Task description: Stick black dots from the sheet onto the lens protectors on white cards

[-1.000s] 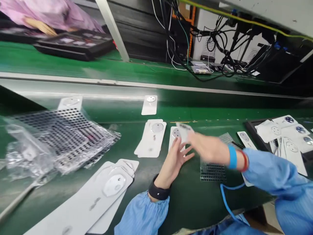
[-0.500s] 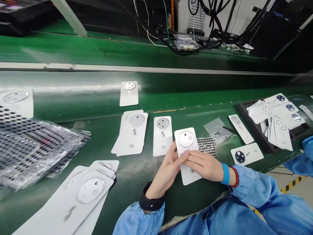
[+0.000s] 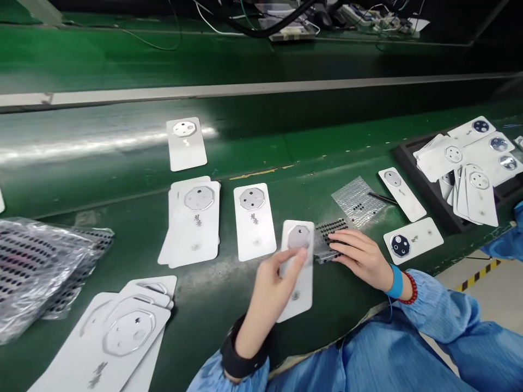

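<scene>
In front of me a white card-shaped panel (image 3: 302, 291) lies at a slight tilt, its octagonal silver window at the far end. Above that window my left hand (image 3: 272, 286) brings thumb and index fingertip together in a pinch; anything between them is too small to make out. My right hand (image 3: 359, 256) has its fingers closed at the near edge of a clear sheet of black dots (image 3: 330, 226), just right of the panel. Beyond it lies another clear sheet with a few dots (image 3: 357, 201), black tweezers (image 3: 382, 197) resting at its edge.
Similar white panels lie singly (image 3: 255, 228) and in a stack (image 3: 200, 234) to the left. A nearer pile (image 3: 126, 337) sits beside plastic-wrapped dot sheets (image 3: 44, 272). At right, a black tray (image 3: 425, 190) holds several panels. Another person's blue sleeve (image 3: 506, 239) shows at the right edge.
My right hand has left the panel and moved right onto the dot sheet. The panel has gone lower, and my left hand now pinches over its window. The view has shifted.
</scene>
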### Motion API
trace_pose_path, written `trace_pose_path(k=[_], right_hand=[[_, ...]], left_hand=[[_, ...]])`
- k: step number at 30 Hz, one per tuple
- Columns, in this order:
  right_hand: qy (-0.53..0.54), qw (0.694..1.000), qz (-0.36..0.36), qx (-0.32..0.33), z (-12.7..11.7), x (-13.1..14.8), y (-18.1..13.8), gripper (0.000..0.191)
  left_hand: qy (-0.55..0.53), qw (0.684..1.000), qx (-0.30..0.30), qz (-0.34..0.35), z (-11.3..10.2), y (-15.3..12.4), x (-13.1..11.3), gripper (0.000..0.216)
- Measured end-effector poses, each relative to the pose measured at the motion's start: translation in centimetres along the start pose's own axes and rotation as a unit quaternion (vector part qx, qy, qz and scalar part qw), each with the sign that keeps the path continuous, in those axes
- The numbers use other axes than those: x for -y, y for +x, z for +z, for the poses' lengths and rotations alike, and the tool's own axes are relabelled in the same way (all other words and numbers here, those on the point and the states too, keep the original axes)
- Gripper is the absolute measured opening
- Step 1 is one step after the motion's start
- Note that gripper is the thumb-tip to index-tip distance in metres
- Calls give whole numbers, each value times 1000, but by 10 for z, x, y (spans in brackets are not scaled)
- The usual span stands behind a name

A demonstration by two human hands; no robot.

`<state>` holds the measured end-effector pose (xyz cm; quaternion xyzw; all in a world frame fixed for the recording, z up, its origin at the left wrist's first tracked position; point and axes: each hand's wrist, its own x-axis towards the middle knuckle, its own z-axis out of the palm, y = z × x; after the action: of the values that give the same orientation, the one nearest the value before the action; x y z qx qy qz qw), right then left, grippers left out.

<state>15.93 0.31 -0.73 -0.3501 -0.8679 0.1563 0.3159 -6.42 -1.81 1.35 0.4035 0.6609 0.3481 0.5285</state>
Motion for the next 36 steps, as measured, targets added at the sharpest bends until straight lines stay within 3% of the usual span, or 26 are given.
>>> trace_pose_path(k=[3, 7, 12, 17, 23, 31, 36], right_hand=[[-24, 999, -17, 15, -7, 8, 15, 24], [-77, 995, -34, 56, -8, 12, 26, 25], [88, 996, 20, -25, 4, 20, 29, 16], [175, 983, 49, -28, 15, 23, 29, 13], [108, 994, -6, 19, 14, 22, 30, 15], [-115, 982, -128, 80, 19, 28, 32, 27], [-27, 992, -56, 109, 22, 11, 25, 19]], left_hand=[[-71, 994, 88, -2, 17, -5, -7, 28], [-132, 988, 70, -29, 19, -5, 1, 20], [-160, 984, 61, -56, 21, -2, 13, 21], [-237, 965, 89, -66, 27, -5, 9, 34], [-284, 952, 73, -84, 28, -6, 8, 33], [-295, 947, 75, -104, 31, -2, 10, 33], [-232, 967, 66, -78, 25, 0, 12, 32]])
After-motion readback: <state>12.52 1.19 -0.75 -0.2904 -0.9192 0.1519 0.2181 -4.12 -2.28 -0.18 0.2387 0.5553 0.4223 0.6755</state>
